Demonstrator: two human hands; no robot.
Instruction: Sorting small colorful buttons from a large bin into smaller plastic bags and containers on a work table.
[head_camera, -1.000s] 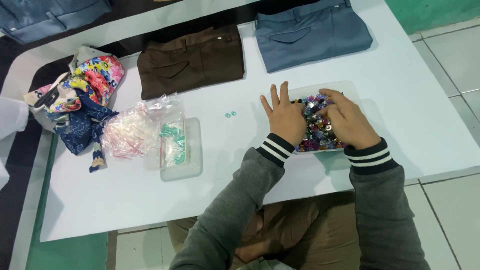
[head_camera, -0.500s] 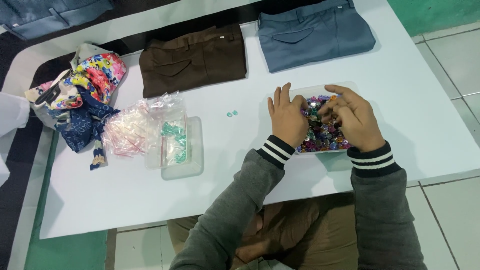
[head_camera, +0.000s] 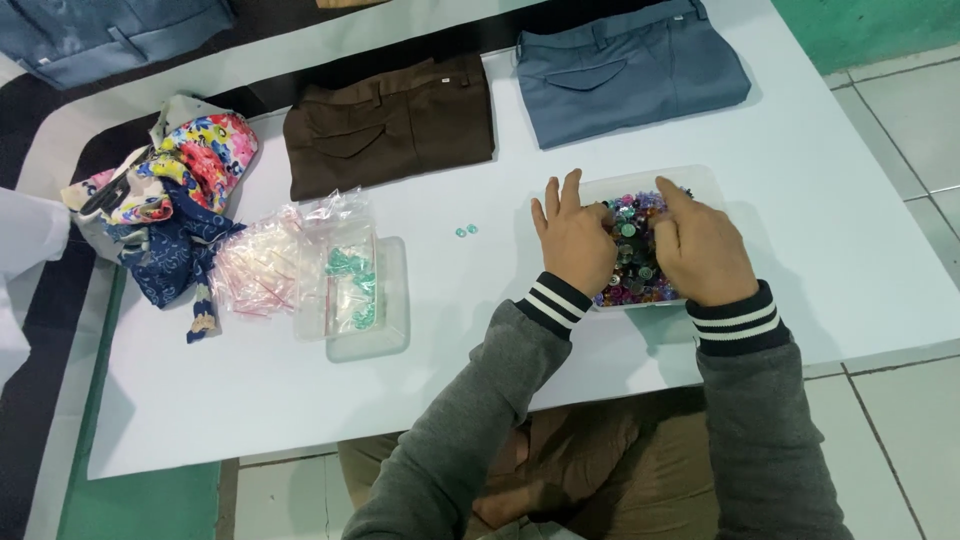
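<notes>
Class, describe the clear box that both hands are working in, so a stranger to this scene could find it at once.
Start at the white table and find the folded blue-grey trousers at its far edge. Just nearer than them lies a shallow clear box, with the left hand and right hand resting in it. Unlike the clear tray of plastic bags further left, it is filled with small multicoloured buttons.

Folded clothes and scraps on the white counter (head_camera: 700, 130)

Brown trousers (head_camera: 390, 125), blue trousers (head_camera: 630, 70), floral cloth bundle (head_camera: 165, 200), plastic bags (head_camera: 295, 265).

light: bright, even, overhead | shadows: soft, short under the table (head_camera: 250, 400) edge | focus: sharp | glare: none
</notes>
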